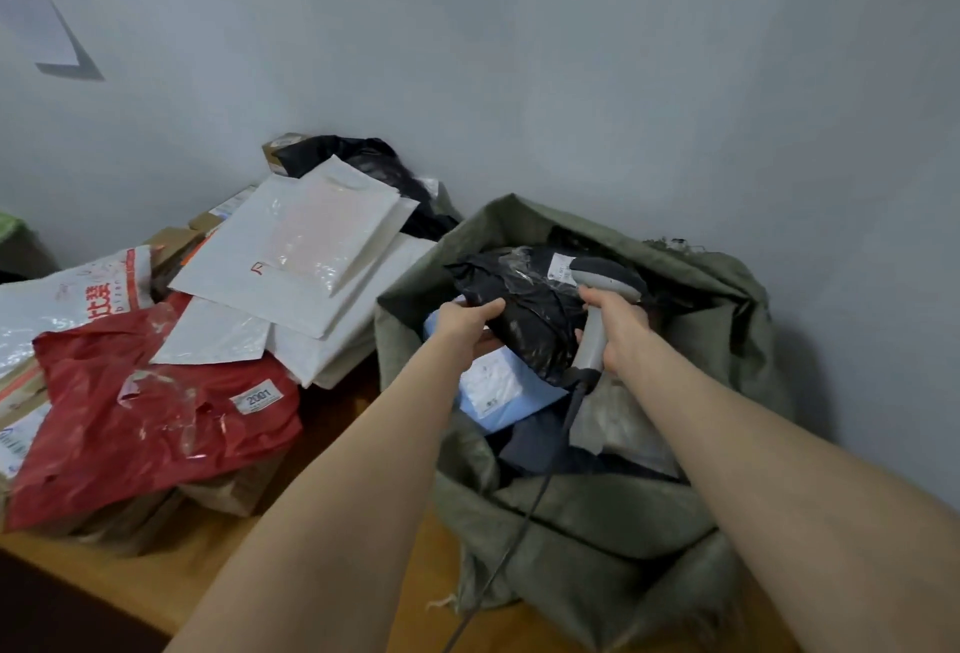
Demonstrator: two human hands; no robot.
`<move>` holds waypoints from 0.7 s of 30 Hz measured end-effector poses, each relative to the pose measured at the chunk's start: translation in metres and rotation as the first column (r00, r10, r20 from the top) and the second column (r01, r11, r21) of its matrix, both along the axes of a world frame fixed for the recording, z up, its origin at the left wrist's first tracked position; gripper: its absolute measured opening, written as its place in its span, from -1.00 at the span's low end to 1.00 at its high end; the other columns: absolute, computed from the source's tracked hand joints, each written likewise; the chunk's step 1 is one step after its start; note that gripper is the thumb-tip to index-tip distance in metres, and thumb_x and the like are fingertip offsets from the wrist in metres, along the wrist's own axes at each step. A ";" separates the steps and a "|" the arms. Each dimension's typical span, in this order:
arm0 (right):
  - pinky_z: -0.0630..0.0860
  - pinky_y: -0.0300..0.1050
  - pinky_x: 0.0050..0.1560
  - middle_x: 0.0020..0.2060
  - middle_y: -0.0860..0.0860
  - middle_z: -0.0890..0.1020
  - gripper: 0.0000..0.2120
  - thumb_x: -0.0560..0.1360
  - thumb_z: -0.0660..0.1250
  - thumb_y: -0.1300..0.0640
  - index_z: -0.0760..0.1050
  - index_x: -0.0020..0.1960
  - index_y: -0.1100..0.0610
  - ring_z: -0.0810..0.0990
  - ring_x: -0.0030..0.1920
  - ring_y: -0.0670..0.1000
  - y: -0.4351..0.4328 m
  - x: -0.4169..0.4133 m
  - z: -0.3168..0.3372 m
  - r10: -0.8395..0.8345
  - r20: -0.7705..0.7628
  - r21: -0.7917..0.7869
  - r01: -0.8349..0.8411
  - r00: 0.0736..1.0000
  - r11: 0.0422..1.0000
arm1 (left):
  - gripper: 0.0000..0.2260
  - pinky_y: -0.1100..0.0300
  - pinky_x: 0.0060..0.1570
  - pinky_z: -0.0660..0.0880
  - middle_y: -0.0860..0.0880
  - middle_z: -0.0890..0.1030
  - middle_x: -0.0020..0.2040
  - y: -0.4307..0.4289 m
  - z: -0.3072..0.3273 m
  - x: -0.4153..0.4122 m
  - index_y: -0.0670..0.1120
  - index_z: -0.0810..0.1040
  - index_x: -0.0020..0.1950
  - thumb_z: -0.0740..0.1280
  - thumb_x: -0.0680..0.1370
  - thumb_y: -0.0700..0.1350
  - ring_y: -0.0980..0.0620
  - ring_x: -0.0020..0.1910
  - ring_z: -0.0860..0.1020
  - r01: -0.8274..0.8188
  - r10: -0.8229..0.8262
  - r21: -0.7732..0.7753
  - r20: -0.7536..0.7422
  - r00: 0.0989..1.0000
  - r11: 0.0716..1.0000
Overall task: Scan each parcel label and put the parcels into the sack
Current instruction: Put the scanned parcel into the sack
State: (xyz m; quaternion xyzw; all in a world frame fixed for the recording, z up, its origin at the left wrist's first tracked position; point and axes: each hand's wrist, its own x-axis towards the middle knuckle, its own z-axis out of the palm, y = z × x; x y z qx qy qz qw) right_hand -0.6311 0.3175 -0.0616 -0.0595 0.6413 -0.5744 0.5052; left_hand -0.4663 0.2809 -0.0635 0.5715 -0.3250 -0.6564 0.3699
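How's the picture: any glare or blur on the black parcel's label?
Head view: the label on the black parcel, next to the scanner, is soft and too small to read, and the clear wrap around it glints. Head view: strong glare on the white mailer; wide-angle bending towards the edges.

Grey wall [571,55], paper sheet [31,13] on it, wooden table [156,585] below
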 end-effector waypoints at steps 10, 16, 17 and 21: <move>0.50 0.21 0.23 0.15 0.16 0.59 -0.15 0.22 0.61 -0.06 0.38 0.38 0.21 0.59 0.10 0.24 -0.061 -0.013 -0.054 0.062 0.058 0.005 -0.062 0.996 0.998 | -0.66 0.15 -0.29 0.54 -0.18 0.53 0.01 -0.031 -0.042 0.007 -0.21 0.39 0.31 0.29 0.55 -0.36 -0.03 -0.18 0.56 -0.178 0.163 0.059 0.201 0.966 0.982; 0.47 0.11 0.28 0.24 0.13 0.54 -0.31 0.42 0.52 0.01 0.35 0.41 0.27 0.54 0.22 0.20 -0.053 0.001 -0.028 0.080 -0.115 0.161 -0.061 0.990 0.985 | -0.74 0.13 -0.25 0.52 -0.16 0.53 0.00 -0.029 -0.039 0.024 -0.20 0.46 0.24 0.27 0.55 -0.34 -0.02 -0.15 0.54 -0.196 0.175 0.070 0.234 0.956 0.978; 0.47 0.10 0.28 0.26 0.14 0.53 -0.31 0.42 0.52 0.00 0.35 0.41 0.27 0.53 0.23 0.19 -0.052 0.003 -0.025 0.079 -0.161 0.185 -0.048 0.984 0.981 | -0.76 0.14 -0.27 0.51 -0.14 0.53 -0.03 -0.028 -0.036 0.029 -0.21 0.48 0.22 0.26 0.56 -0.33 -0.01 -0.16 0.53 -0.192 0.172 0.064 0.240 0.955 0.979; 0.44 0.05 0.31 0.38 0.15 0.38 -0.28 0.40 0.51 -0.03 0.35 0.44 0.24 0.44 0.30 0.19 -0.040 0.022 -0.010 0.067 -0.370 0.255 0.032 0.927 0.967 | -0.89 0.11 -0.22 0.53 -0.12 0.53 -0.18 -0.022 -0.021 0.057 -0.18 0.52 0.00 0.25 0.54 -0.32 -0.01 -0.25 0.51 -0.187 0.172 0.027 0.272 0.947 0.982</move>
